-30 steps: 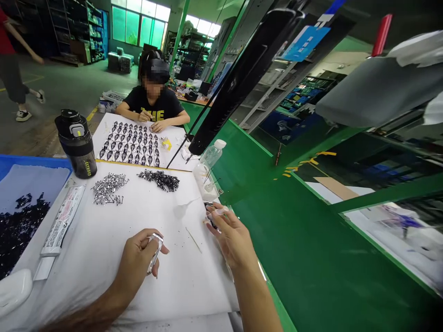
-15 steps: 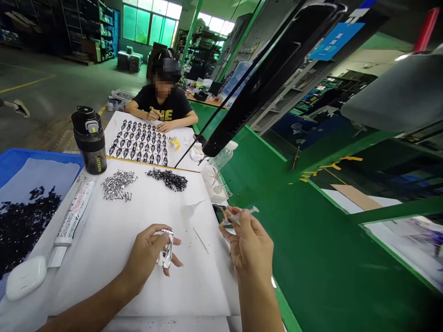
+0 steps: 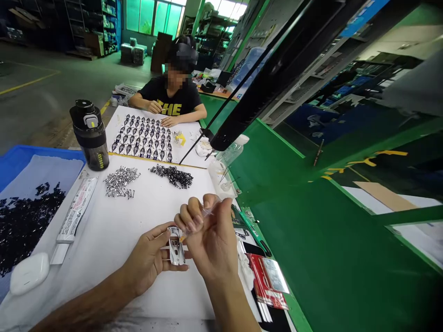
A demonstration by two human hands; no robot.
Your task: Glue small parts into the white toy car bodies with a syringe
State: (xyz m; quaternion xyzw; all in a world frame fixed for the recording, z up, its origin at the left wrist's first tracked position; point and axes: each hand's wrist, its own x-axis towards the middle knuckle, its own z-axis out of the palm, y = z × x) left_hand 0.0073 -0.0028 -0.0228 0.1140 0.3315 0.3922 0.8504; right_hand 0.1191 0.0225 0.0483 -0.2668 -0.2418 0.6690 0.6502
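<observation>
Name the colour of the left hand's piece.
The piece is shiny silver, best seen in the head view.

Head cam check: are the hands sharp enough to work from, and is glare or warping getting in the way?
Head view: the left hand, right hand and syringe look fairly sharp; the silver part shows bright highlights; the windows glare; the wide lens bends the green bench.
</observation>
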